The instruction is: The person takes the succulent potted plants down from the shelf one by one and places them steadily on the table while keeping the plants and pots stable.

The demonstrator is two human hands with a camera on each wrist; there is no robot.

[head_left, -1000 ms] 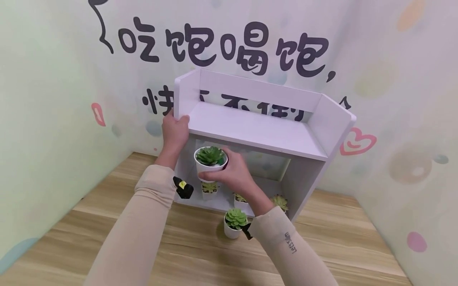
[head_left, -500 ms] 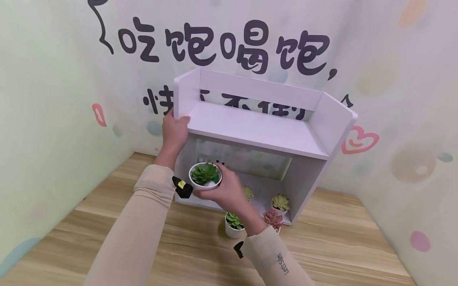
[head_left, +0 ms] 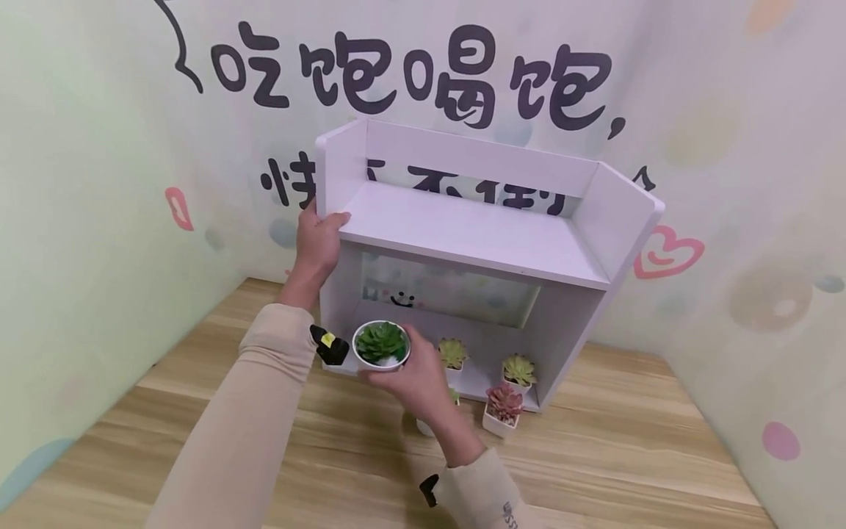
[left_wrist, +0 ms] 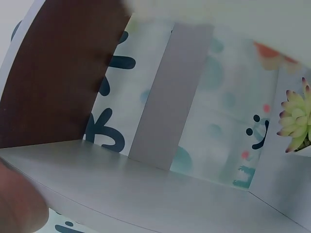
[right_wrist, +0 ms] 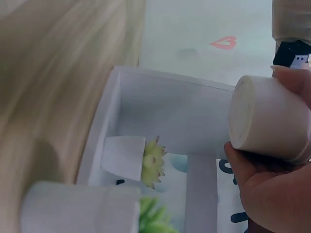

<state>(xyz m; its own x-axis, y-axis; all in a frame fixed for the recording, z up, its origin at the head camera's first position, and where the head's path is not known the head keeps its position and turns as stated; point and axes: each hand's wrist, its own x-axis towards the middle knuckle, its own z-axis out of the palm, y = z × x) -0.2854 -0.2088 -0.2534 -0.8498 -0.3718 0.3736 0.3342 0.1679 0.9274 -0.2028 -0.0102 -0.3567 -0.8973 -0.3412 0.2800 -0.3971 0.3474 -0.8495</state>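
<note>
My left hand [head_left: 319, 241] grips the left side panel of a white two-tier shelf [head_left: 456, 220], thumb on the upper board's edge. In my right hand [head_left: 421, 376] is a potted succulent [head_left: 381, 344], dark green in a round white pot, held in front of the lower compartment's left part. The right wrist view shows its pot [right_wrist: 269, 119] between thumb and fingers, clear of the shelf floor. Two yellow-green succulents, one in the middle [head_left: 453, 353] and one on the right [head_left: 518, 369], stand in white pots inside the lower compartment.
A reddish succulent [head_left: 504, 404] in a white pot stands on the wooden table [head_left: 615, 441] before the shelf's right front edge. Another white pot with a green succulent [right_wrist: 80, 208] is there too, mostly behind my right hand in the head view. A printed wall [head_left: 423, 81] rises behind.
My right hand has lowered the dark green succulent from near the upper board to the lower compartment's front. Its forearm has shifted left, uncovering the reddish plant. My left hand keeps its grip.
</note>
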